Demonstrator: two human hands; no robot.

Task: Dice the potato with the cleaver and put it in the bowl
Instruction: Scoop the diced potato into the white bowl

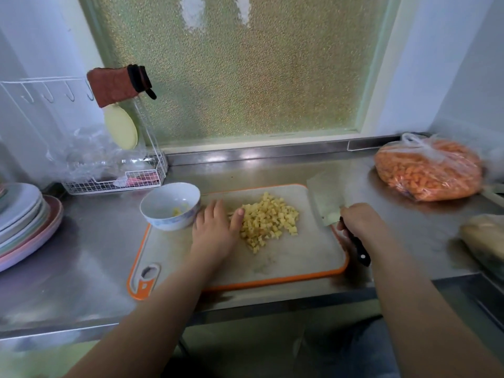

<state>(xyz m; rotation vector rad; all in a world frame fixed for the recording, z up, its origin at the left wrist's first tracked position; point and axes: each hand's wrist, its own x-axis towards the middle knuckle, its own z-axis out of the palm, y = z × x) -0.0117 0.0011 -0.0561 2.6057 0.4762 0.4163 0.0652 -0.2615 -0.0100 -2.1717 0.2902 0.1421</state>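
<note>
Head view: steel counter (81, 268) under frosted window (240, 64); left hand (215, 227) flat beside diced potato (268, 221); right hand (360, 218) grips cleaver (326, 199)

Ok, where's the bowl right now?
The bowl sits at the far left corner of the cutting board, just beyond the left hand and left of the potato dice.

One bowl (170, 205), one cleaver (326, 199), one cutting board (286, 266), two hands (215, 227).

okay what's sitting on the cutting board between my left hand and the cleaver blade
In the head view, a heap of small yellow potato cubes lies on the orange-rimmed white cutting board, between the left hand and the broad steel cleaver.
</note>
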